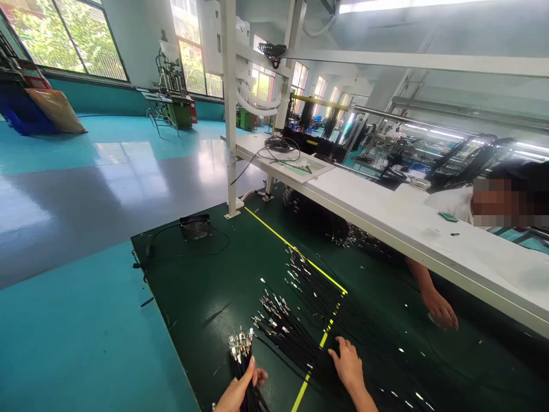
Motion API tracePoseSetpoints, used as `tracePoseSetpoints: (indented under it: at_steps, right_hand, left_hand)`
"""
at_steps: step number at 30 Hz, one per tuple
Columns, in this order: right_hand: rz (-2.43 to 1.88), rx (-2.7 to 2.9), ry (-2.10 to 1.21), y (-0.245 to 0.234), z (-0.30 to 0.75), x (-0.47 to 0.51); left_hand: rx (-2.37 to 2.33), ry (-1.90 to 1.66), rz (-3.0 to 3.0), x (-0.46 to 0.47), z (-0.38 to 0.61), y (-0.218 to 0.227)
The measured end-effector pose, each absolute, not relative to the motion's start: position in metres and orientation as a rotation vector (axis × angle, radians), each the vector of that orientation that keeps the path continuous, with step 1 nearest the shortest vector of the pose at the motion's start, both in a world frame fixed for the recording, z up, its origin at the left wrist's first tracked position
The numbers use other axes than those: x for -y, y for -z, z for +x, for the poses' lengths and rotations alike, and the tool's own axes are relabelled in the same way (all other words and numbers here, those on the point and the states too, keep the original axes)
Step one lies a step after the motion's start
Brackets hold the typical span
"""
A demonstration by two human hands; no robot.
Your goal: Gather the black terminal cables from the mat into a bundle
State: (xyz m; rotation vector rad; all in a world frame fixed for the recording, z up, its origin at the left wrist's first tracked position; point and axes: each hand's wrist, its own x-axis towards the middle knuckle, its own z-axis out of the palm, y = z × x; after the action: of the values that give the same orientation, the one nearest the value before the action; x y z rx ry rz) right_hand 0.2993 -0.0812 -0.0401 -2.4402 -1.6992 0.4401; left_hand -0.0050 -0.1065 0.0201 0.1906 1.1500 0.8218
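Note:
My left hand (240,389) grips a bundle of thin black cables (243,357) with metal connector tips pointing up and away, low at the front edge of a dark green mat (206,286). To its right, my right hand (348,366) lies palm down on more black cables (300,320) fanned out flat on the mat, fingers spread over them. A yellow line (295,252) runs across the mat under the loose cables.
A long white shelf (386,217) crosses above the mat. A co-worker's hand (440,309) reaches under it at the right. A small fan (195,226) with its cord sits at the mat's far left. Beyond lies a glossy teal floor (86,183) and machines.

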Motion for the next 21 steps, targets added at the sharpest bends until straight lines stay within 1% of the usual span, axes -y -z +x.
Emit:
tracePoseSetpoints:
  at_steps: [2,4,11,16,21]
  right_hand:
    - [-2.323,1.801,-0.586,0.049,0.3,0.08]
    - [-2.224,1.801,-0.635,0.052,0.3,0.087]
    - [-2.333,1.864,-0.511,0.047,0.339,0.123]
    - [-2.345,1.978,-0.432,0.048,0.351,0.128]
    - [-2.259,1.746,-0.444,0.044,0.356,0.132]
  left_hand:
    - [-1.103,-0.872,0.187,0.107,-0.003,-0.016]
    - [-1.076,-0.873,0.134,0.108,-0.001,-0.011]
    - [-1.094,-0.905,0.072,0.109,0.002,-0.009]
    - [-1.105,-0.91,0.117,0.11,0.001,-0.012]
    - [-1.126,-0.902,0.098,0.11,0.002,-0.012]
